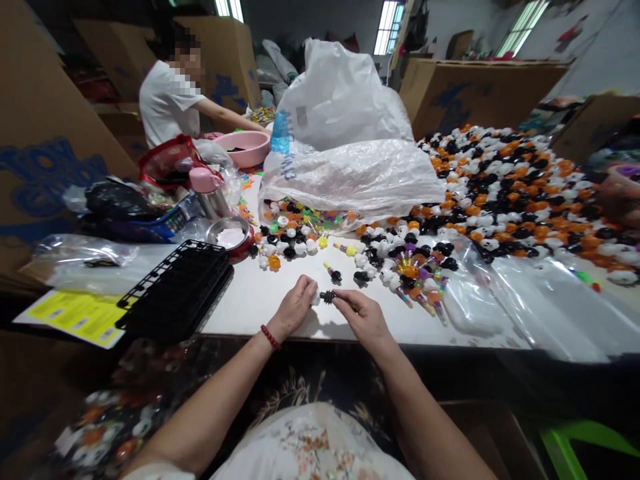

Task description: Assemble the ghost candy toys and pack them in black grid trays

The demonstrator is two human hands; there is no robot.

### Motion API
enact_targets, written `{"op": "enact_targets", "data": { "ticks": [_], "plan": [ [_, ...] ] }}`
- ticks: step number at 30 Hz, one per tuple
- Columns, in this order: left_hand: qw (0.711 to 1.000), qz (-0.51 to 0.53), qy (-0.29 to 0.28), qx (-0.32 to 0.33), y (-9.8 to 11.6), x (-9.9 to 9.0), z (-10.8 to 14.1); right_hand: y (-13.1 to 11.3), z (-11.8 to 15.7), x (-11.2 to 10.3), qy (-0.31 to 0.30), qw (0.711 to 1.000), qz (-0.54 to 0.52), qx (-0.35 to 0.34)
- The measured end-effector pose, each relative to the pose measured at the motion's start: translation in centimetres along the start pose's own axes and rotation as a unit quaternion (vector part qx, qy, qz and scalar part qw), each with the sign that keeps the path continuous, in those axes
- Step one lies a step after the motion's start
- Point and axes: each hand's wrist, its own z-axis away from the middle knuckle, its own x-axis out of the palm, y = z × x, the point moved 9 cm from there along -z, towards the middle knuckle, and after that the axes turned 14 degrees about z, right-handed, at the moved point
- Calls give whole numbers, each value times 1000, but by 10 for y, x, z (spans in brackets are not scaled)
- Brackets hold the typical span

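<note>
Near the front edge of the white table, my left hand (297, 303) is closed around a small white plastic piece (316, 299), mostly hidden by the fingers. Facing it, my right hand (364, 319) pinches a small black ribbed plastic piece (328, 297) between thumb and fingertips. The two pieces meet or nearly meet; I cannot tell whether they are joined. Just beyond my hands lie a black topper with a colourful tube (332, 272) and another black topper (361, 277). To the right is a cluster of colourful tubes with toppers (413, 272).
A large heap of orange, black and white toppers (505, 193) fills the right. Clear plastic bags (545, 303) lie at the front right. Black plastic trays (175, 287) are stacked left, near a metal bowl (230, 235). Behind stands a big white sack (350, 167); a co-worker (170, 100) reaches toward a pink basin (247, 148).
</note>
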Motion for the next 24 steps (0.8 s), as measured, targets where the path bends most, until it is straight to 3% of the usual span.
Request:
{"op": "enact_targets", "data": {
  "ticks": [4, 10, 17, 20, 22, 24],
  "plan": [
    [998, -56, 4, 41, 8, 6, 4, -17, 4, -8, -7, 999, 43, -32],
    [996, -63, 26, 54, 11, 16, 13, -17, 8, 5, -82, 996, 45, 16],
    [998, -39, 45, 4, -17, 26, 12, -7, 18, 25, -89, 993, 72, 12],
    [998, -43, 49, -15, -28, 28, -2, 15, 2, -5, -47, 996, 60, 37],
    [996, -70, 47, -10, -28, 32, -13, 34, -17, -50, 45, 994, 85, 51],
    [991, -121, 24, 49, -16, 46, -26, 46, -35, -100, 156, 974, 161, 31]
  ]
}}
